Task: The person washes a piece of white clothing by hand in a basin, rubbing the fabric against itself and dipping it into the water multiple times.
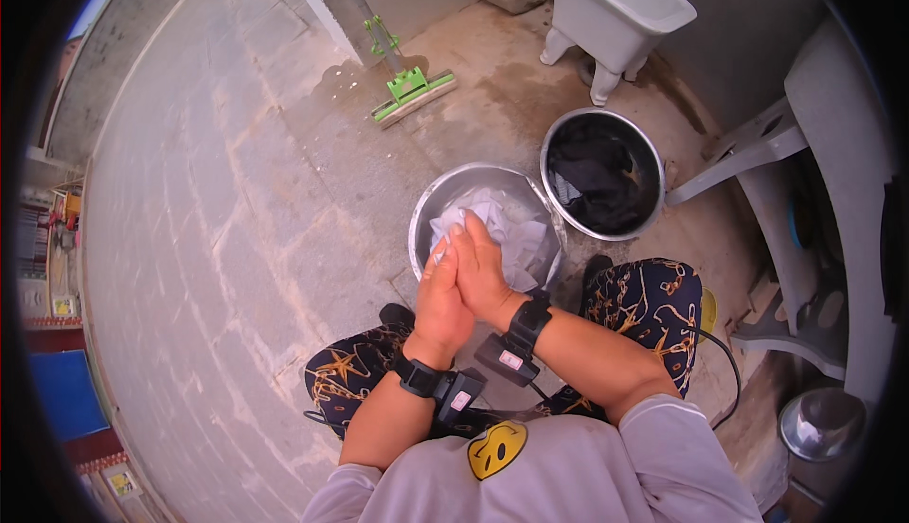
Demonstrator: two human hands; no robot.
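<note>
– Left hand (439, 298) and right hand (483, 272) press together; I can't tell whether they grip anything. White cloth (521, 244) lies beneath, in the metal basin (421, 228).
– Failure mode?
– Leaning on its rim could, I judge, tip the metal basin.

white cloth (521, 241) | crumpled, loosely heaped, partly hidden | inside round silvery metal basin (441, 190) | basin upright on grey floor (284, 239)

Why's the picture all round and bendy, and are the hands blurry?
Head view: wide fisheye lens, so the paved floor bends at its edge and corners go black; head view: left hand and right hand look fairly sharp.
</note>
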